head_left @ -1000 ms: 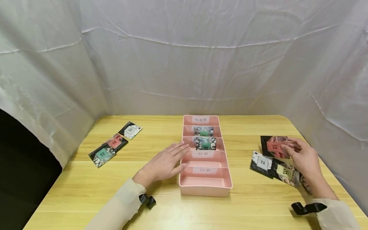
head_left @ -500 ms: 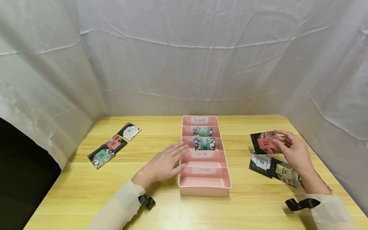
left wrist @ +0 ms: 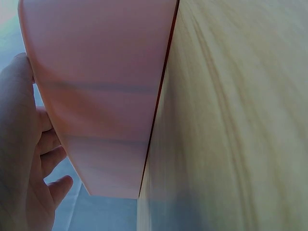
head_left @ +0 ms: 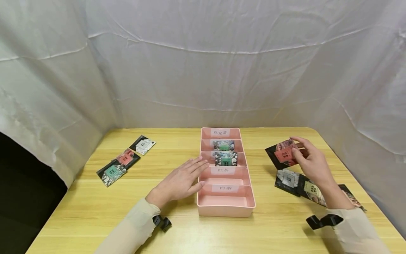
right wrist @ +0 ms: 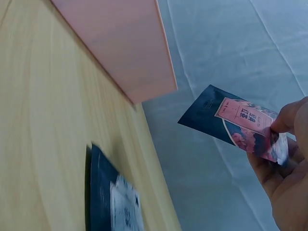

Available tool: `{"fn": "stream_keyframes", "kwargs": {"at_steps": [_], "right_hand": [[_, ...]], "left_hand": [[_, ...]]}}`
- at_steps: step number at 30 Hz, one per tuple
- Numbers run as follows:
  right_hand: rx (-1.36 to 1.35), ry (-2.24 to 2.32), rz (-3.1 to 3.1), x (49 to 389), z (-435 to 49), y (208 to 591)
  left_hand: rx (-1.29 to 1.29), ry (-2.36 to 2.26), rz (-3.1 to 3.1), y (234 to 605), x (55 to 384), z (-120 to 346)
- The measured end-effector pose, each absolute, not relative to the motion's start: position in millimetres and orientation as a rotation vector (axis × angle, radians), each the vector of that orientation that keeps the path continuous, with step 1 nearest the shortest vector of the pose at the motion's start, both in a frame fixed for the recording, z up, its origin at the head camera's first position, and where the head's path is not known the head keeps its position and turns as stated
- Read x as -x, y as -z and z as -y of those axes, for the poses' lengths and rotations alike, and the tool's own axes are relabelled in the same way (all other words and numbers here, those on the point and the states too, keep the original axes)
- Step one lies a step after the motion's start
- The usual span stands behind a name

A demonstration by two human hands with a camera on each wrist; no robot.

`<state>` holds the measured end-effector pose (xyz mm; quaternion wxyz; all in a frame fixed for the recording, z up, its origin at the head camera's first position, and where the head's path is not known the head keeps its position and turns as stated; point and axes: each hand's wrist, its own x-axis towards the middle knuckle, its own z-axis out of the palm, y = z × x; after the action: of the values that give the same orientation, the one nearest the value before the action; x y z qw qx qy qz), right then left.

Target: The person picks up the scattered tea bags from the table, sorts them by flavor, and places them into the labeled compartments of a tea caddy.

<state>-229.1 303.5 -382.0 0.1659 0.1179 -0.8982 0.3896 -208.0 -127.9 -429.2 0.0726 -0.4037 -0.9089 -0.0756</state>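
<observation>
A tea sachet with a red label is pinched at its right end between the thumb and fingers of my right hand, raised over the right side of the table. The right wrist view shows the same red-labelled sachet tilted in the air. My left hand rests on the left rim of a pink divided box, fingers straight. In the left wrist view its fingertips lie along the box's upper edge. Two green-labelled sachets stand in two middle compartments, and the two nearest compartments hold nothing.
Below my right hand lie a white-labelled sachet, a yellow-labelled sachet and another partly hidden sachet. On the left are white, red and green labelled sachets. A pale curtain surrounds the table.
My right hand has carried the red-labelled sachet leftward, toward the box, and the sachet has tilted. The left hand has stayed on the box rim.
</observation>
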Motion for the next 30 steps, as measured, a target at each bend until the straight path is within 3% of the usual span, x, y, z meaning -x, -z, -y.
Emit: {"fn": "stream_keyframes", "kwargs": {"at_steps": [30], "right_hand": [[-0.686, -1.324, 2.515, 236.1, -221.7, 356.3]], "left_hand": [[1.210, 0.220, 2.725, 429.6, 208.6, 127.5]]}}
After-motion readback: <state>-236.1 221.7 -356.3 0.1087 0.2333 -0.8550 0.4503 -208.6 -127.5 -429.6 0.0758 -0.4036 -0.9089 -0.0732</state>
